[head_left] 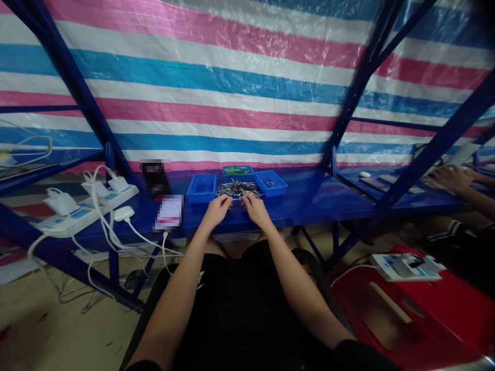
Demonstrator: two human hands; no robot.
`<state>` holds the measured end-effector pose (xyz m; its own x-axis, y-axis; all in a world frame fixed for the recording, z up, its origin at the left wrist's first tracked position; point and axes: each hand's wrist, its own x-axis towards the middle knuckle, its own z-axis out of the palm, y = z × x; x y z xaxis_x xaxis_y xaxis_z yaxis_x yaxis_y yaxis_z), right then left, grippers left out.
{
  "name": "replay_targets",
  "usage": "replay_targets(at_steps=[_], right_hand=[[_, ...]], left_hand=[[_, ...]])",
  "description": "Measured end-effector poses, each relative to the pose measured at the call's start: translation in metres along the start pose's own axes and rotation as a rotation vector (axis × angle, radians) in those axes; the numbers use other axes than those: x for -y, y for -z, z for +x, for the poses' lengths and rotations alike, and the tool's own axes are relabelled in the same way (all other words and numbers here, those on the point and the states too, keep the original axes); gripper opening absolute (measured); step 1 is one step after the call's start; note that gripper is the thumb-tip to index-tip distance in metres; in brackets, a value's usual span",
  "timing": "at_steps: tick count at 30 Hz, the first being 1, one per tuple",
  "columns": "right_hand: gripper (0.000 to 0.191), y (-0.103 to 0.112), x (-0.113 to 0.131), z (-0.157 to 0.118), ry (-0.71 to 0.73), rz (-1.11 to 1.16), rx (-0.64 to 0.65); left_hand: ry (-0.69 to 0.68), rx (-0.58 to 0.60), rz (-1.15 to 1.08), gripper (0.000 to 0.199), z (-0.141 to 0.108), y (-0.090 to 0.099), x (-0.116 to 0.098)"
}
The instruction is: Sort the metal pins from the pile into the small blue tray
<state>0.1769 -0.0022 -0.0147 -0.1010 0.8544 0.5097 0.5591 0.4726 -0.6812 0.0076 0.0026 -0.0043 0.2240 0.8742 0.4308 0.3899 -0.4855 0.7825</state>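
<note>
A pile of small metal pieces (238,189) lies on the blue table between several blue trays. My left hand (219,207) is at the pile's front left edge, its fingers pinched together. At the front right edge is my right hand (252,204), with thumb and fingertips also closed. Whatever either hand holds is too small to make out. The left blue tray (201,188) shows nothing inside. Green items (236,170) fill the back tray (251,169), and a few small pieces lie in the right tray (276,191).
A phone (169,212) with a cable and a dark object (155,178) lie left of the trays. Further left is a white power strip (87,211) with plugs and cables. Another person's hands (451,176) are at the far right, above a red stool (444,309).
</note>
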Motion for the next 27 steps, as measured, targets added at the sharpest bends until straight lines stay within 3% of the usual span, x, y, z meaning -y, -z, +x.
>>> replay_targets(at_steps=[12,19,23,27], right_hand=[[0.023,0.0004,0.0006,-0.0007,0.009,0.012,0.039],[0.022,0.0037,0.0064,-0.0032,0.106,-0.075,0.189],[0.022,0.0041,0.0068,-0.0029,0.099,0.003,0.133],[0.024,0.0042,0.0053,-0.002,0.052,0.125,0.059]], left_hand=[[-0.066,0.022,0.015,0.025,-0.002,-0.0001,-0.0024],[-0.088,-0.028,-0.054,0.019,-0.0017,-0.0009,0.0016],[-0.058,-0.01,-0.128,0.014,-0.002,-0.0011,0.001],[-0.048,0.004,-0.055,0.017,-0.0028,-0.0009,-0.0004]])
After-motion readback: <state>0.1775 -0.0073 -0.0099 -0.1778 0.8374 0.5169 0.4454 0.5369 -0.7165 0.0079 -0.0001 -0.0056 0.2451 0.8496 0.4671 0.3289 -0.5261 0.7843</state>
